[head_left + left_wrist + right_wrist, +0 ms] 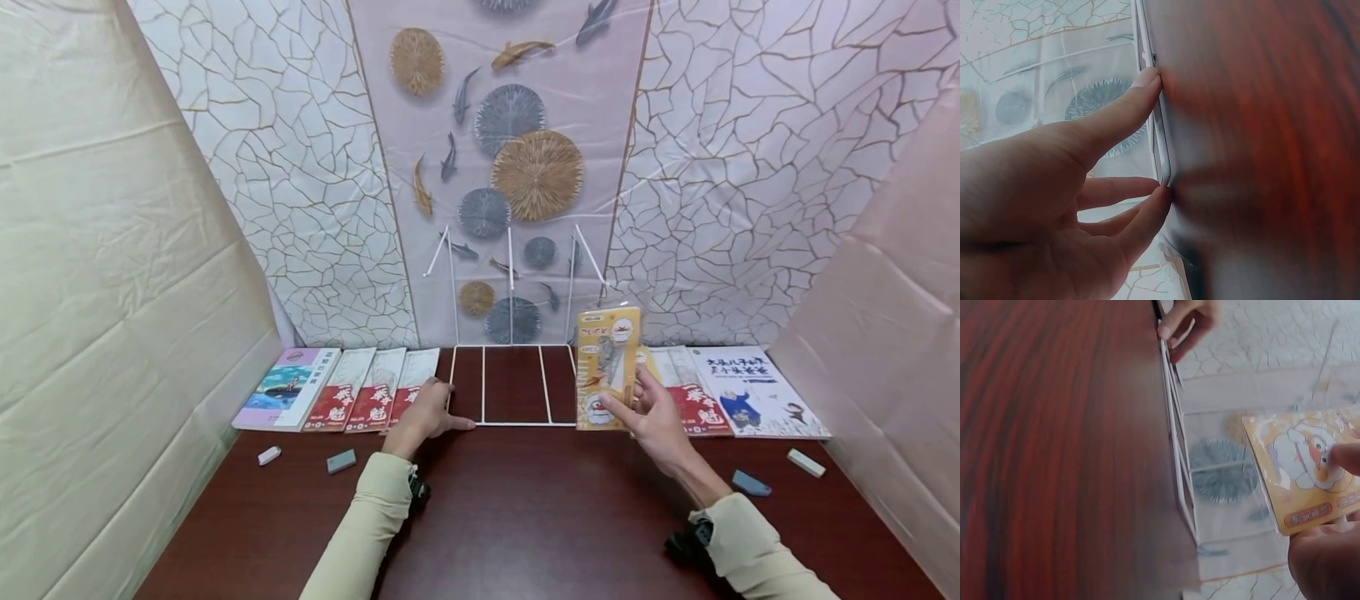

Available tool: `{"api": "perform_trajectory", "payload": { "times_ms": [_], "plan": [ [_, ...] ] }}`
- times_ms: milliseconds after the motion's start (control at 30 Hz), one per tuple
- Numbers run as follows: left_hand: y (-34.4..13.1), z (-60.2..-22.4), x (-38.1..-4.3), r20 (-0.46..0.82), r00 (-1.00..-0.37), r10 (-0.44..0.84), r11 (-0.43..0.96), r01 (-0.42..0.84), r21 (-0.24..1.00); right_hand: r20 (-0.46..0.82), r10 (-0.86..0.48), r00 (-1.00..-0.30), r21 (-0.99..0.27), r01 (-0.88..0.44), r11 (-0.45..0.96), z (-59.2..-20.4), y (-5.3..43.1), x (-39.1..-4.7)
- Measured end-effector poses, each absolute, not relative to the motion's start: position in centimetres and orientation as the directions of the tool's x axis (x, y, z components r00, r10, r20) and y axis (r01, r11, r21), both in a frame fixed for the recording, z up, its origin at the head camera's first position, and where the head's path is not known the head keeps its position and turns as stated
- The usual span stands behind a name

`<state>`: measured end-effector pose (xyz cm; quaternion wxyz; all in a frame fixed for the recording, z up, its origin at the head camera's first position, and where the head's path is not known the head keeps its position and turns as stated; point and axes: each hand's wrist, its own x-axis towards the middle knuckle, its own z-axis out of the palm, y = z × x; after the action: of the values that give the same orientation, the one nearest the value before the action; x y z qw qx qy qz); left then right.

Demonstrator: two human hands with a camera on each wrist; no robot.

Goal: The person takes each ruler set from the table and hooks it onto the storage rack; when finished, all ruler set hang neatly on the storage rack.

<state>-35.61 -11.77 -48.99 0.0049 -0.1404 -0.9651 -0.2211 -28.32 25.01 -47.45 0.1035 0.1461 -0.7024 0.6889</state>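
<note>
In the head view my left hand (429,410) is at the front left corner of a white wire rack (517,424) standing at the back of the table. The left wrist view has the thumb on the rack's front bar (1165,140) and fingertips at its bend. My right hand (658,417) grips a flat yellow package (611,321) printed with "DUCK", held upright at the rack's right side. Its thumb lies across the front and the other fingers go behind. A cartoon duck shows on the package (1282,500) in the right wrist view.
Left of the rack lie a blue-and-pink book (296,387) and several red-and-white booklets (360,400). More booklets (705,408) and a white-and-blue book (757,383) lie to the right. Small blocks, white (269,455), grey (342,462), blue (752,483) and pale (806,462), sit nearer.
</note>
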Motion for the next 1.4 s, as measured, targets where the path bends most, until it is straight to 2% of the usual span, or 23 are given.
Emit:
{"api": "perform_trajectory", "payload": {
  "times_ms": [67,167,900,1133,1400],
  "plan": [
    [-11.8,-48.9,-35.6,0.068,-0.962,0.266,0.861,0.269,0.432,0.371,-0.059,-0.927,-0.925,-0.374,0.069,-47.2,24.4,-28.2],
    [-11.9,-48.8,-35.7,0.07,-0.961,0.268,0.864,0.272,0.424,0.401,-0.046,-0.915,-0.91,-0.404,0.088,-46.9,23.8,-28.4],
    [-12.2,-48.9,-36.0,0.052,-0.965,0.256,0.843,0.249,0.476,0.425,0.024,-0.905,-0.902,-0.426,-0.065,-47.0,22.4,-29.3],
    [-12.0,-49.0,-36.0,0.059,-0.968,0.245,0.845,0.243,0.476,0.423,0.042,-0.905,-0.904,-0.425,-0.044,-47.5,22.3,-30.0],
    [-12.1,-49.1,-36.0,0.076,-0.963,0.258,0.842,0.263,0.472,0.397,0.069,-0.915,-0.918,-0.396,0.03,-47.1,22.3,-32.5]
  ]
}}
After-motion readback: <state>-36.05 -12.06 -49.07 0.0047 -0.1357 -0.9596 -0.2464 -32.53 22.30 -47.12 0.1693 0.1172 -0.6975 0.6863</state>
